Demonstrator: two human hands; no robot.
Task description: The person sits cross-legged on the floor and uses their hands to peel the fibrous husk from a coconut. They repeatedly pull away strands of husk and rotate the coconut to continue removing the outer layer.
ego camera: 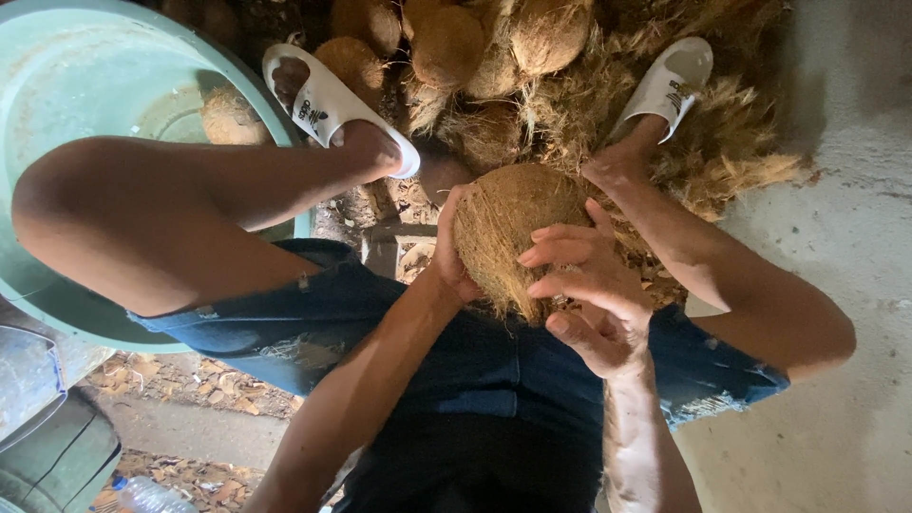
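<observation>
Both hands are clamped on one brown, hairy coconut [508, 228], held above the person's lap between the knees. The left hand [451, 252] grips its left side, thumb and palm pressed flat against the fibres, fingers hidden behind the shell. The right hand [589, 290] lies over the right side, its fingers [560, 255] spread and curled onto the husk, so the coconut sits wedged between the two palms. The person sits in torn blue denim shorts [456, 361], with each foot in a white sandal [328, 100]. Beyond the held coconut, between the feet, a heap of more coconuts [475, 43] lies on a bed of loose brown husk fibre [722, 142]. A large pale green tub [85, 76] stands by the left leg, touching it in view, with one more coconut inside. A clear plastic bottle [147, 496] lies on the concrete floor [836, 285] at the lower left corner.
</observation>
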